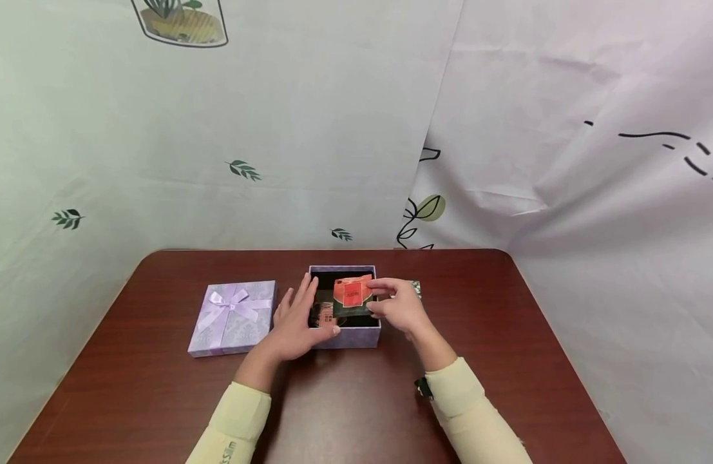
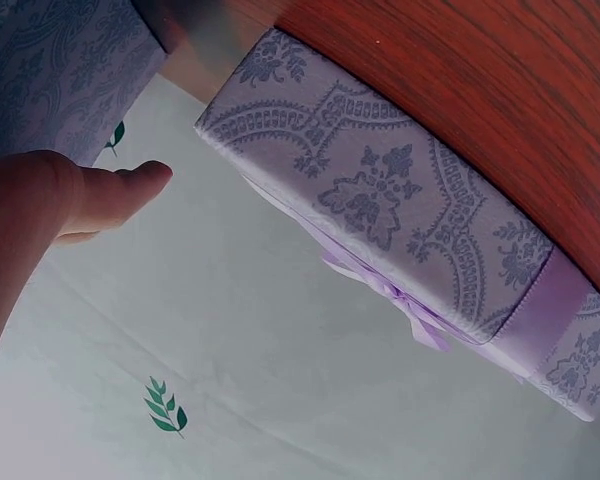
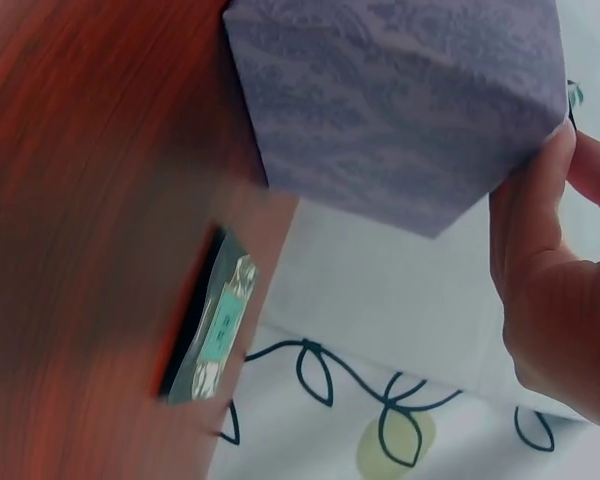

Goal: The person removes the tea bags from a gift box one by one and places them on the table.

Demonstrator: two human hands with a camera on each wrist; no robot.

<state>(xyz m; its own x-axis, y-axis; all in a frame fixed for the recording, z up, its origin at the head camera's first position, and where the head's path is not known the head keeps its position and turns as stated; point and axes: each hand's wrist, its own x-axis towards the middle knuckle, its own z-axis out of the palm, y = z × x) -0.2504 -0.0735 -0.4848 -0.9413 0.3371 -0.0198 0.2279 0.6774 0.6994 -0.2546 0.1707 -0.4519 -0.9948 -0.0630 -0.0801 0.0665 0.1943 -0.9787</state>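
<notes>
A purple patterned gift box (image 1: 350,338) stands without its lid on the table, its inside dark. In it lies a dark packet with a pinkish-orange label (image 1: 328,316). Above the opening, my right hand (image 1: 399,306) pinches the right edge of a red and dark green sachet (image 1: 353,295) between thumb and fingers. My left hand (image 1: 297,328) rests along the left side of the box with fingers straight, the thumb at the front rim. In the right wrist view, that hand (image 3: 560,270) is beside the box (image 3: 400,110), and the sachet is hidden.
Left of the box lies its lid (image 1: 234,317), with a lilac ribbon bow. Another packet, dark with a green label (image 3: 220,325), lies right of the box, partly behind my right hand in the head view. A patterned cloth (image 1: 310,129) hangs behind the brown table (image 1: 344,399).
</notes>
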